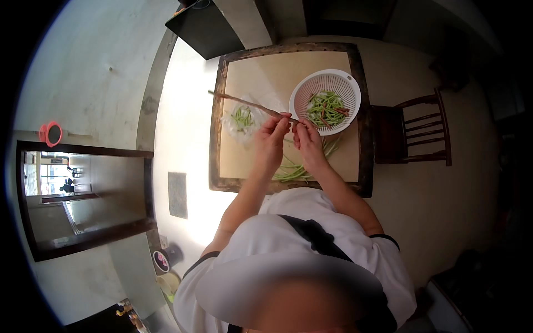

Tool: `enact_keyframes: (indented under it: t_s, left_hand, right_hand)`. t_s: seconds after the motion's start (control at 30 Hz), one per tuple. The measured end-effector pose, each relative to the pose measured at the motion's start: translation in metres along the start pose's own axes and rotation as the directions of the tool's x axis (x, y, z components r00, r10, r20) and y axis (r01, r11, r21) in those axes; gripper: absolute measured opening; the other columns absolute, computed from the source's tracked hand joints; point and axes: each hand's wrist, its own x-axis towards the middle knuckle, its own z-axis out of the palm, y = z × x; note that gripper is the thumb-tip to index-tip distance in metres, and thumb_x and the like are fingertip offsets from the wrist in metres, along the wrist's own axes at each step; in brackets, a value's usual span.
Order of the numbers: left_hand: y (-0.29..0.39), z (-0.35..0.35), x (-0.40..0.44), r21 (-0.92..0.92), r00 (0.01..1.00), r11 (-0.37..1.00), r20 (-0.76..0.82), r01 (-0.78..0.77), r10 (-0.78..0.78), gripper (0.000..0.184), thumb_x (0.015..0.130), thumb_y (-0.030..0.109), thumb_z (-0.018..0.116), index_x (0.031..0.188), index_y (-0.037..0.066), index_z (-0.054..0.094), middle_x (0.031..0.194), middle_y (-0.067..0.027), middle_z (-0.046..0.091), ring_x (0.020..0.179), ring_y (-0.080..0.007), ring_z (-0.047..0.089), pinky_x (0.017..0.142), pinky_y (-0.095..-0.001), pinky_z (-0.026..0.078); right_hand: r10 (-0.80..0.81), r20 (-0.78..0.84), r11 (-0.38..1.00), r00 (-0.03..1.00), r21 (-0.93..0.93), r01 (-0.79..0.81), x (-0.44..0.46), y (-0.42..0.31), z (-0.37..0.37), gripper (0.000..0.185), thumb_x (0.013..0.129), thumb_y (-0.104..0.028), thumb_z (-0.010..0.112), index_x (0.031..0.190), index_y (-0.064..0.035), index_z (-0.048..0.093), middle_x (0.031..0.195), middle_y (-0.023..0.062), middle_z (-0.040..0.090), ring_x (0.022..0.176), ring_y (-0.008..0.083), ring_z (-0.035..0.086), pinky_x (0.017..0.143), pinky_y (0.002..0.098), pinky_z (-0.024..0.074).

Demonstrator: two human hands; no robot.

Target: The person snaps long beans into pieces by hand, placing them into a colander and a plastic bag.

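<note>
A long reddish-brown bean (244,100) runs from the upper left down into both hands, above the table. My left hand (272,137) is closed on it, fingertips pinched. Close beside it on the right, my right hand (308,141) pinches the bean's near end. A white colander (297,94) holding short green and reddish bean pieces (327,109) stands just beyond my right hand. To the left of my left hand lies a clear plastic bag (230,125) with green bits (242,117) in it. Long green beans (291,171) lie beneath and between my forearms, partly hidden.
The square table (363,111) has a dark wooden rim. A wooden chair (413,129) stands to its right. A black panel (204,30) is beyond the table's far left corner. Buckets (162,260) stand on the floor at the lower left, near a doorway (86,244).
</note>
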Motion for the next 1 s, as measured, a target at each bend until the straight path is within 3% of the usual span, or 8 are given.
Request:
enact_keyframes:
  t_s: [0.07, 0.37, 0.43, 0.57, 0.7, 0.83, 0.9, 1.0]
  left_hand:
    - [-0.002, -0.004, 0.003, -0.139, 1.0, 0.99, -0.015, 0.019, -0.022, 0.018, 0.083, 0.014, 0.049, 0.094, 0.001, 0.053, 0.077, -0.0002, 0.053, 0.071, -0.0076, 0.046, 0.064, -0.019, 0.037]
    - [0.003, -0.014, 0.001, -0.325, 0.996, 0.944, -0.034, 0.063, -0.079, 0.012, 0.084, 0.014, 0.047, 0.092, 0.004, 0.051, 0.081, -0.0007, 0.053, 0.075, -0.008, 0.05, 0.065, -0.0186, 0.04]
    - [0.002, -0.013, 0.001, -0.423, 0.996, 0.903, -0.008, 0.074, -0.085, 0.013, 0.084, 0.014, 0.047, 0.092, 0.005, 0.051, 0.084, -0.0009, 0.053, 0.079, -0.0082, 0.05, 0.068, -0.0177, 0.042]
    - [-0.001, -0.027, 0.006, -0.486, 0.987, 0.866, -0.035, 0.12, -0.156, 0.015, 0.085, 0.016, 0.047, 0.094, 0.005, 0.05, 0.084, -0.001, 0.053, 0.079, -0.0095, 0.051, 0.072, -0.0189, 0.042]
    - [0.012, -0.037, 0.006, -0.422, 0.989, 0.9, -0.049, 0.107, -0.141, 0.018, 0.085, 0.018, 0.046, 0.098, 0.005, 0.049, 0.086, -0.0002, 0.054, 0.08, -0.0088, 0.052, 0.071, -0.0189, 0.042]
    - [0.016, -0.042, 0.006, -0.374, 0.982, 0.91, 0.021, 0.18, -0.186, 0.028, 0.086, 0.016, 0.044, 0.11, 0.002, 0.045, 0.089, -0.0019, 0.055, 0.078, -0.0084, 0.053, 0.068, -0.018, 0.042]
    - [0.014, -0.045, 0.006, -0.35, 0.982, 0.918, 0.057, 0.188, -0.179, 0.03, 0.086, 0.015, 0.043, 0.113, 0.002, 0.043, 0.089, -0.0026, 0.055, 0.077, -0.0082, 0.053, 0.068, -0.0186, 0.042]
    - [0.014, -0.051, 0.005, -0.296, 0.981, 0.936, 0.089, 0.191, -0.173, 0.035, 0.085, 0.011, 0.044, 0.118, 0.002, 0.038, 0.089, -0.003, 0.054, 0.078, -0.0085, 0.052, 0.069, -0.0194, 0.042]
  right_hand:
    - [0.086, -0.023, 0.983, 0.996, 0.162, -0.081, 0.0, -0.004, 0.003, 0.014, 0.087, -0.015, 0.039, 0.077, -0.0068, 0.046, 0.06, -0.0043, 0.039, 0.049, 0.0023, 0.032, 0.044, 0.0168, 0.0267]
    - [-0.363, 0.21, 0.69, 0.908, -0.594, 0.413, 0.003, -0.006, -0.006, 0.018, 0.088, -0.016, 0.038, 0.077, -0.003, 0.045, 0.057, -0.0029, 0.039, 0.048, 0.0061, 0.034, 0.044, 0.02, 0.0287]
    - [-0.173, 0.006, 0.972, 0.985, -0.162, 0.171, 0.006, -0.009, 0.0, 0.02, 0.088, -0.016, 0.036, 0.076, -0.0029, 0.044, 0.06, -0.0009, 0.044, 0.05, 0.0092, 0.037, 0.047, 0.0224, 0.0322]
    - [-0.264, 0.065, 0.951, 0.962, -0.147, 0.271, 0.023, 0.0, -0.003, 0.021, 0.089, -0.018, 0.036, 0.076, -0.0045, 0.045, 0.063, 0.0002, 0.045, 0.052, 0.0089, 0.039, 0.05, 0.0216, 0.0333]
    - [-0.176, -0.303, 0.915, 0.937, 0.3, 0.269, 0.037, -0.017, -0.035, 0.019, 0.088, -0.023, 0.04, 0.079, -0.0073, 0.047, 0.061, -0.0017, 0.042, 0.053, 0.0064, 0.04, 0.051, 0.0194, 0.0339]
    - [-0.013, -0.006, 0.973, 1.0, -0.23, 0.011, 0.021, -0.043, -0.019, 0.01, 0.081, -0.015, 0.053, 0.08, -0.0059, 0.05, 0.062, -0.0013, 0.042, 0.052, 0.0046, 0.04, 0.048, 0.0194, 0.0333]
    - [-0.196, 0.298, 0.67, 0.934, -0.655, 0.35, 0.011, -0.052, -0.003, 0.008, 0.075, -0.01, 0.058, 0.077, -0.0052, 0.052, 0.064, 0.0017, 0.044, 0.051, 0.009, 0.043, 0.047, 0.0226, 0.0347]
    - [-0.283, 0.376, 0.552, 0.882, -0.689, 0.47, 0.007, -0.045, 0.011, 0.008, 0.072, -0.008, 0.059, 0.075, -0.0047, 0.053, 0.067, 0.0055, 0.047, 0.053, 0.0166, 0.048, 0.049, 0.0266, 0.0376]
